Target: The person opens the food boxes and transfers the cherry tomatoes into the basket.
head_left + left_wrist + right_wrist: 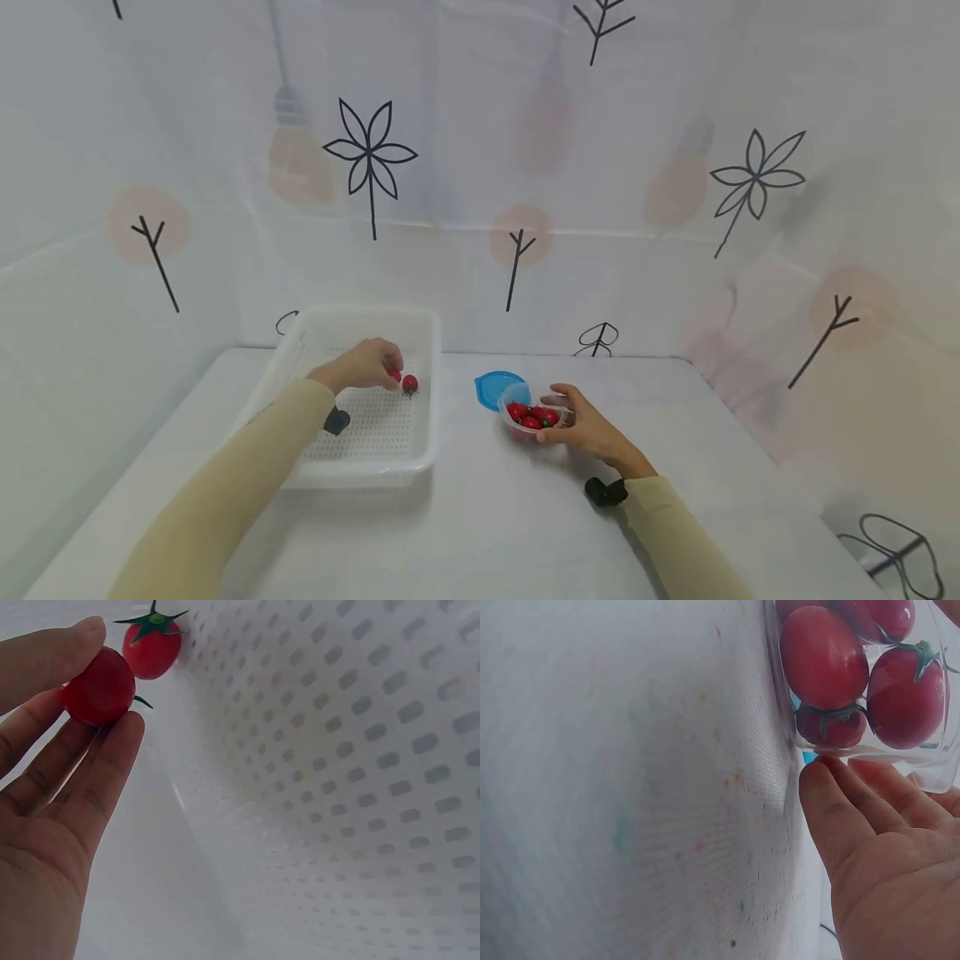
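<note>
Inside the white perforated basket (431, 392), my left hand (365, 364) pinches a red cherry tomato (100, 688) between thumb and fingertips. Right beside it, a second cherry tomato (409, 383) with a green calyx (154, 622) lies in the basket. To the right, a small clear plastic container (517, 432) stands on the table, holding several cherry tomatoes (825, 656). My right hand (588, 429) grips this container from its right side, the thumb at the near side and fingers round the far side. Behind the container lies its blue lid (495, 387).
A white cloth covers the table (510, 533). Behind it hangs a pale curtain (465, 167) printed with plants and bulbs. The basket's raised walls surround my left hand. Dark camera mounts sit at my left wrist (337, 421) and right wrist (604, 492).
</note>
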{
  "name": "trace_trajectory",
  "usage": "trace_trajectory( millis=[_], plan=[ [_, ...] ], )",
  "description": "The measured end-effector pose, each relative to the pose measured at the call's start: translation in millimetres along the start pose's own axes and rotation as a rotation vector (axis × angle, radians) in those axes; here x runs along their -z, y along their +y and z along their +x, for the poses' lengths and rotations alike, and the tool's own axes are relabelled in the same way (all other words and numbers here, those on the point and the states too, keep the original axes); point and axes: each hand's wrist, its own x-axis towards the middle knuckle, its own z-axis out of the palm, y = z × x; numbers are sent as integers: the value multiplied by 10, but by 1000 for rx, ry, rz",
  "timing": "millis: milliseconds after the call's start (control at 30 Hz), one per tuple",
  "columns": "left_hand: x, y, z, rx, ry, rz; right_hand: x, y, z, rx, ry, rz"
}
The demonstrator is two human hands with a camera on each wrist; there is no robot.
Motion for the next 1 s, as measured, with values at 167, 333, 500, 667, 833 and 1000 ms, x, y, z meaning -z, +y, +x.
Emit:
trace_trajectory(
  millis=[167,333,500,667,833,1000],
  plan=[
    [-49,-51,3,34,-20,16,0,27,14,-5,-6,8],
    [-56,-58,2,40,-22,13,5,38,34,-1,-8,11],
    [-52,-65,10,39,-26,5,13,25,34,-4,-13,9],
    [-33,-59,8,41,-29,-10,19,7,27,-2,-11,18],
    [-41,-61,8,56,-29,5,16,10,23,1,-15,26],
    [-51,-38,-6,79,-25,6,10,21,17,-2,-12,28]
  ],
)
